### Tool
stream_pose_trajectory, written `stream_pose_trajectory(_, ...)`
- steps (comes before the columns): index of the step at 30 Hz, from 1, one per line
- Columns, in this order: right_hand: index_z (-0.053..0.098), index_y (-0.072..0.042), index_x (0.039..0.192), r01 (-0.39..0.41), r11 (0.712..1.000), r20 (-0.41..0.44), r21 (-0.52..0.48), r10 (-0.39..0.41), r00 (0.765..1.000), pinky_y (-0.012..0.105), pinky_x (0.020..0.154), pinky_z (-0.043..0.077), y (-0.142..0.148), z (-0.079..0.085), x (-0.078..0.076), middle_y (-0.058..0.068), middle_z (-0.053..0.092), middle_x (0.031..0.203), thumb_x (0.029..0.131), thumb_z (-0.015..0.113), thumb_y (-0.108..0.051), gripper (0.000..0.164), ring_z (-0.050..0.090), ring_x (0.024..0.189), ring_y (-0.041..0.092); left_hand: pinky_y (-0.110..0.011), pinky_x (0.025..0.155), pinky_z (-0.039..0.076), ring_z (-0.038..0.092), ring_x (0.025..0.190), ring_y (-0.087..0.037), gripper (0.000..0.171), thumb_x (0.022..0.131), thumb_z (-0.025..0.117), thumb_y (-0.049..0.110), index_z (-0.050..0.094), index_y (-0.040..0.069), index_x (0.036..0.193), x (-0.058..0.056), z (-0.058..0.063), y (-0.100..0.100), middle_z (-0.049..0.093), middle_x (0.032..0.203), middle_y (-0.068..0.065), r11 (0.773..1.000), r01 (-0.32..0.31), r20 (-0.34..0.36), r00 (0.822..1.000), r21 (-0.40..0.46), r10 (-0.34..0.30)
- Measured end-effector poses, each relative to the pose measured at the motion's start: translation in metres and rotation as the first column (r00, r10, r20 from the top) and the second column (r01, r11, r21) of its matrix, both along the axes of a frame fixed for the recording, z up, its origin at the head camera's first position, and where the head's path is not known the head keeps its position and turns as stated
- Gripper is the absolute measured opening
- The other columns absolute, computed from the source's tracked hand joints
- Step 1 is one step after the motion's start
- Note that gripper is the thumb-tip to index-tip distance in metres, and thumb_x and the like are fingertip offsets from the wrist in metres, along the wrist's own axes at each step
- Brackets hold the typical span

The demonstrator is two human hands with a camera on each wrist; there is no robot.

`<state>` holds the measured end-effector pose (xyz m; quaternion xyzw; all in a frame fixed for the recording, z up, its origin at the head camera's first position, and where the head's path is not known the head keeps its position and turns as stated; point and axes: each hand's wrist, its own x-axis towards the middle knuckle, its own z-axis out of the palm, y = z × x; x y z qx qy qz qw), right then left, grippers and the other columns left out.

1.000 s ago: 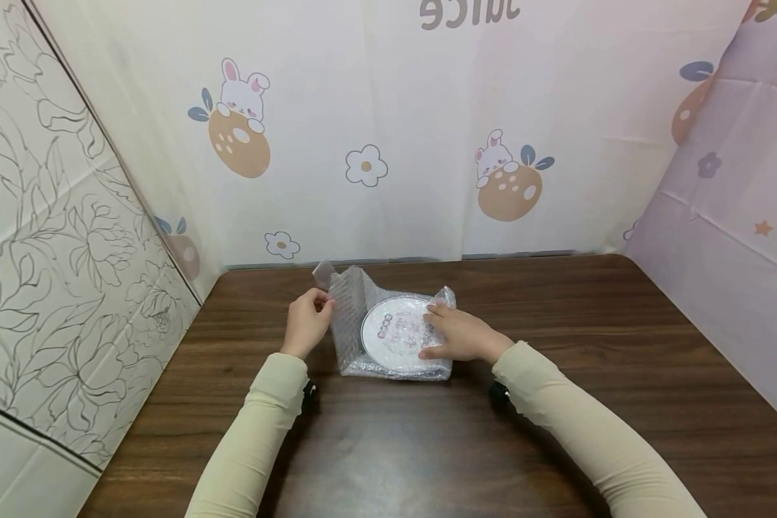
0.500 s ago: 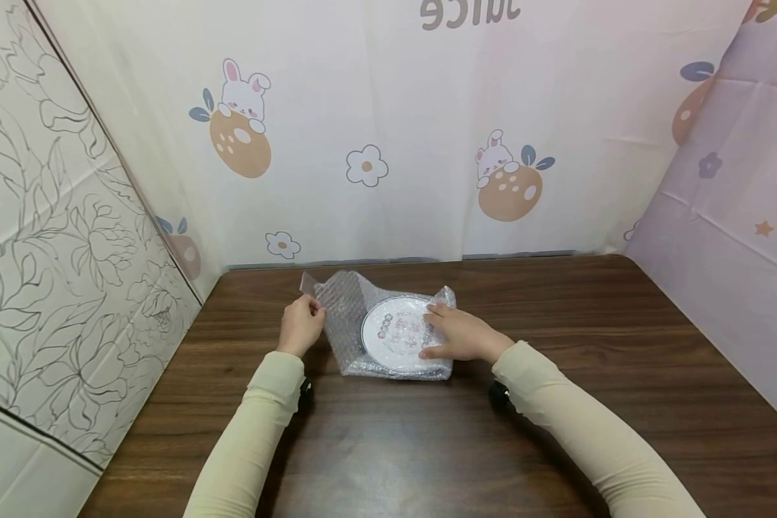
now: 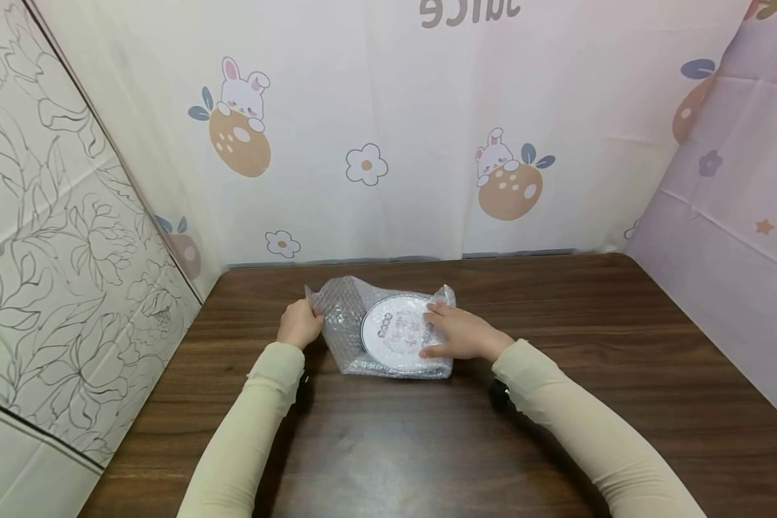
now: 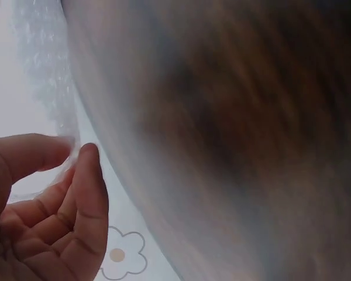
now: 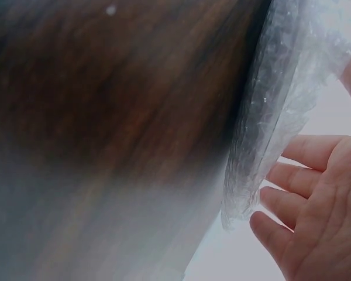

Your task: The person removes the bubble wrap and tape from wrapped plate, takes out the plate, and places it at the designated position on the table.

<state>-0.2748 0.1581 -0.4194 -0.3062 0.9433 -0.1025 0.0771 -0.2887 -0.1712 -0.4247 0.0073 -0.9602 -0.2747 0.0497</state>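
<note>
A round white plate [image 3: 393,334] with a dark rim and a printed pattern lies on the table within clear bubble wrap [image 3: 344,316]. My left hand [image 3: 300,323] pinches the left edge of the wrap between thumb and fingers; the left wrist view shows the thumb [image 4: 44,153] and index fingertip meeting at the sheet's edge. On the plate's right side rests my right hand [image 3: 460,332], its fingers spread over the wrapped surface. In the right wrist view those fingers [image 5: 292,178] lie extended against the crinkled wrap [image 5: 269,111]. The far upper right corner of the wrap sticks up.
A dark brown wooden table [image 3: 388,446] carries the bundle near its back part. Behind it hangs a pale curtain [image 3: 414,216] with rabbit and fruit prints. A white panel with flower line drawings [image 3: 71,288] stands at the left.
My left hand has moved slightly left and down, drawing the left flap of bubble wrap outward and flatter. My right hand has stayed on the plate.
</note>
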Motion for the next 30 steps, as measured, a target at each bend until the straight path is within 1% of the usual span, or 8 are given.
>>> stream_pose_trajectory(4, 0.042, 0.002, 0.146, -0.005, 1.000, 0.002, -0.001, 0.005, 1.000, 0.053, 0.118, 0.028, 0.000, 0.000, -0.001, 0.023, 0.033, 0.156, 0.087, 0.065, -0.057, 0.087, 0.028, 0.146, 0.040, -0.033, 0.056, 0.042, 0.051, 0.062, -0.023, 0.018, 0.088, 0.061, 0.010, 0.056, 0.005, 0.071, -0.002, 0.000, -0.002, 0.063, 0.074, -0.013, 0.999, 0.025, 0.026, 0.999, -0.042, -0.024)
stream_pose_trajectory(9, 0.042, 0.001, 0.146, -0.008, 1.000, 0.009, 0.006, 0.008, 1.000, 0.053, 0.118, 0.028, 0.000, 0.001, -0.001, 0.023, 0.032, 0.157, 0.087, 0.065, -0.057, 0.087, 0.027, 0.147, 0.040, -0.034, 0.057, 0.046, 0.054, 0.065, -0.024, 0.020, 0.088, 0.064, 0.013, 0.058, 0.004, 0.071, -0.004, 0.000, -0.003, 0.067, 0.082, -0.017, 0.997, 0.020, 0.103, 0.995, -0.079, -0.012)
stream_pose_trajectory(12, 0.042, 0.001, 0.147, -0.007, 1.000, 0.013, 0.012, 0.006, 1.000, 0.053, 0.118, 0.028, 0.000, 0.002, -0.001, 0.023, 0.032, 0.157, 0.087, 0.065, -0.057, 0.086, 0.027, 0.147, 0.040, -0.038, 0.064, 0.052, 0.062, 0.075, -0.030, 0.020, 0.088, 0.066, 0.015, 0.063, -0.004, 0.089, -0.002, 0.001, -0.004, 0.069, 0.095, -0.022, 0.997, 0.010, 0.135, 0.991, -0.082, 0.001)
stream_pose_trajectory(15, 0.042, 0.001, 0.147, -0.004, 1.000, 0.021, 0.008, 0.004, 1.000, 0.053, 0.118, 0.028, 0.000, 0.004, 0.000, 0.022, 0.032, 0.157, 0.087, 0.065, -0.056, 0.086, 0.026, 0.147, 0.040, -0.048, 0.078, 0.055, 0.065, 0.093, -0.040, 0.042, 0.087, 0.067, 0.018, 0.056, -0.012, 0.114, -0.002, 0.001, -0.007, 0.065, 0.111, -0.029, 0.998, 0.004, 0.144, 0.990, -0.055, 0.004)
stream_pose_trajectory(18, 0.042, 0.001, 0.147, -0.005, 1.000, 0.025, 0.007, 0.005, 1.000, 0.053, 0.118, 0.027, 0.000, 0.004, 0.001, 0.022, 0.032, 0.157, 0.087, 0.065, -0.056, 0.086, 0.026, 0.147, 0.040, -0.053, 0.089, 0.053, 0.062, 0.107, -0.045, 0.058, 0.088, 0.066, 0.021, 0.045, -0.015, 0.129, -0.001, 0.001, -0.011, 0.060, 0.121, -0.034, 1.000, 0.000, 0.137, 0.991, 0.003, 0.000)
stream_pose_trajectory(22, 0.041, 0.001, 0.147, -0.005, 1.000, 0.025, 0.011, 0.005, 1.000, 0.053, 0.118, 0.028, 0.000, 0.003, -0.001, 0.022, 0.031, 0.157, 0.087, 0.065, -0.057, 0.087, 0.026, 0.147, 0.040, -0.052, 0.090, 0.051, 0.061, 0.110, -0.043, 0.059, 0.092, 0.062, 0.026, 0.042, -0.012, 0.132, 0.000, 0.000, -0.019, 0.060, 0.121, -0.031, 0.995, 0.002, 0.100, 0.995, 0.097, -0.012)
stream_pose_trajectory(26, 0.040, 0.002, 0.148, -0.006, 1.000, 0.030, 0.011, 0.006, 1.000, 0.053, 0.118, 0.028, 0.000, 0.004, -0.001, 0.023, 0.030, 0.157, 0.087, 0.064, -0.057, 0.088, 0.026, 0.147, 0.040, -0.049, 0.088, 0.050, 0.060, 0.107, -0.039, 0.055, 0.094, 0.059, 0.027, 0.041, -0.008, 0.132, 0.003, 0.002, -0.023, 0.061, 0.117, -0.027, 0.983, -0.023, 0.049, 0.999, 0.181, 0.014)
stream_pose_trajectory(30, 0.040, 0.002, 0.147, -0.011, 1.000, 0.029, 0.009, 0.011, 1.000, 0.054, 0.117, 0.028, 0.000, 0.004, -0.001, 0.023, 0.031, 0.157, 0.087, 0.065, -0.056, 0.087, 0.027, 0.147, 0.040, -0.053, 0.097, 0.047, 0.054, 0.119, -0.041, 0.065, 0.095, 0.058, 0.027, 0.031, -0.005, 0.145, 0.006, 0.008, -0.023, 0.049, 0.134, -0.028, 0.974, -0.047, -0.005, 0.999, 0.222, 0.050)
